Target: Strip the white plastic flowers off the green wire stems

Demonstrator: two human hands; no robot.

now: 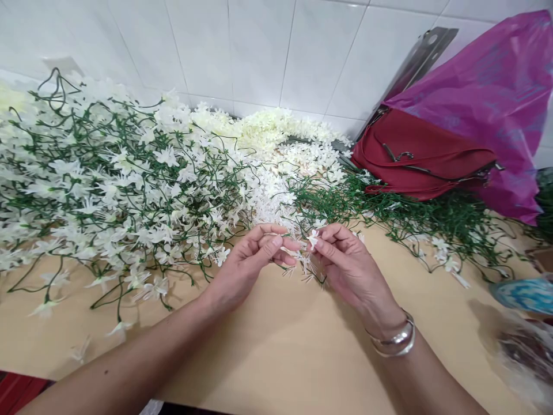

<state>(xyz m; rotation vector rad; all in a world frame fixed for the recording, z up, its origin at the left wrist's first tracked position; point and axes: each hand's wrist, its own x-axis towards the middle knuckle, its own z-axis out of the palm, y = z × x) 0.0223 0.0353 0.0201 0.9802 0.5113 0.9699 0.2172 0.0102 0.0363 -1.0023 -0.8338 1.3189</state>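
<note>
My right hand (354, 265) pinches a small white artificial flower (313, 238) between thumb and forefinger. Facing it, a short gap away, my left hand (250, 256) has its thumb and fingers closed on what looks like a thin green stem (285, 267), mostly hidden by the fingers. Thin white stamen pieces (305, 266) show between and behind both hands, above the table. Just beyond my fingertips lies a heap of white stamens and petals (270, 202). To the left spreads a large pile of white artificial flowers on green stems (129, 178).
Bare green stems (332, 199) lie behind my right hand. A red handbag (415, 153) and a purple plastic bag (488, 98) stand at the back right against the tiled wall (259, 52). A blue patterned object (525, 294) and clear plastic wrapping (529, 351) sit at the table's (276, 351) right edge.
</note>
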